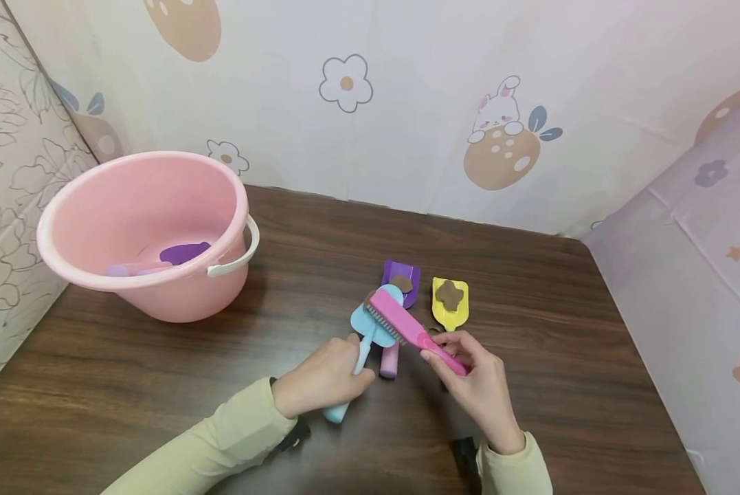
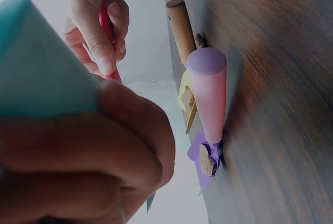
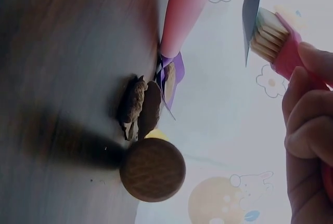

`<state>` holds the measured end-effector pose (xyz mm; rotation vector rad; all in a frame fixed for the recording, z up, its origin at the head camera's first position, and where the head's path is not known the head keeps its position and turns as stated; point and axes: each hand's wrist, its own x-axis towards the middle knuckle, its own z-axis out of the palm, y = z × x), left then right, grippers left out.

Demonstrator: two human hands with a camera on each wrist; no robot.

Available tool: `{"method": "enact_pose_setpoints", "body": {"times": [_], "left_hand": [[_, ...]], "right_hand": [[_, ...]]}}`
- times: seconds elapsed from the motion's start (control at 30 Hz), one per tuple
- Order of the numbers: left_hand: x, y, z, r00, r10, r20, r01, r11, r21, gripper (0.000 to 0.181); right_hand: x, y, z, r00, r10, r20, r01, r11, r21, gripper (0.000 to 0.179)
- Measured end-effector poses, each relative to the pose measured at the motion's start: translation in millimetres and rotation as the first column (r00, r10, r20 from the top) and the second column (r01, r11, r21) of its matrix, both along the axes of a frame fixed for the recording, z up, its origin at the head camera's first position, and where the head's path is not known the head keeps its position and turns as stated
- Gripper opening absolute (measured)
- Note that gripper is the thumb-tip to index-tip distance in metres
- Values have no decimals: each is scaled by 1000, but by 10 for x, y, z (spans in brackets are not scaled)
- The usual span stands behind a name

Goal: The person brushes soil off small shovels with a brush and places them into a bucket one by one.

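My left hand grips the handle of a light-blue toy shovel with a petal-shaped blade, raised off the table. My right hand holds a pink brush by its handle, thumb and fingers closed round it. In the right wrist view the pale bristles meet the blade's face. A bit of brown material shows at the brush's tip on the blade, mostly hidden. Just beyond lies a purple shovel with a pink handle, a brown piece on its blade.
Right of it lies a yellow shovel with a wooden handle, bearing a brown flower-shaped piece. Rough brown lumps lie near that handle. A pink bucket at left contains purple and pink items. Patterned cloth walls border the table.
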<state>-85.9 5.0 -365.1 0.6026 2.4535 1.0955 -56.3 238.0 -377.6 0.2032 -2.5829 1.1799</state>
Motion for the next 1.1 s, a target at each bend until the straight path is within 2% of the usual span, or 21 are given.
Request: {"method": "enact_pose_setpoints", "body": {"times": [0.2, 0.43, 0.57, 0.67, 0.73, 0.97, 1.1], "left_hand": [[-8, 3, 6, 1000, 8, 18, -8, 1000, 2, 16], [2, -5, -16, 1000, 0, -8, 0, 1000, 11, 15], [24, -24, -30, 999, -11, -42, 11, 1000, 14, 14], [30, -42, -28, 1000, 2, -29, -2, 1000, 21, 13], [26, -47, -21, 1000, 18, -19, -18, 1000, 15, 13], [13, -40, -22, 1000, 24, -12, -24, 1000, 0, 14], [14, -32, -24, 1000, 24, -7, -24, 1000, 4, 14]], "right_hand": [[-22, 30, -1, 1000, -24, 6, 24, 1000, -4, 27], [-38, 76, -17, 997, -69, -34, 70, 997, 29, 28], [-58, 158, -9, 981, -177, -85, 182, 981, 64, 28], [-66, 228, 6, 954, -279, -111, 286, 956, 61, 27], [-60, 258, 14, 943, -313, -112, 320, 946, 54, 26], [-7, 187, 42, 962, -269, -51, 269, 963, -15, 24], [27, 104, 57, 981, -187, -58, 185, 982, -43, 26]]}}
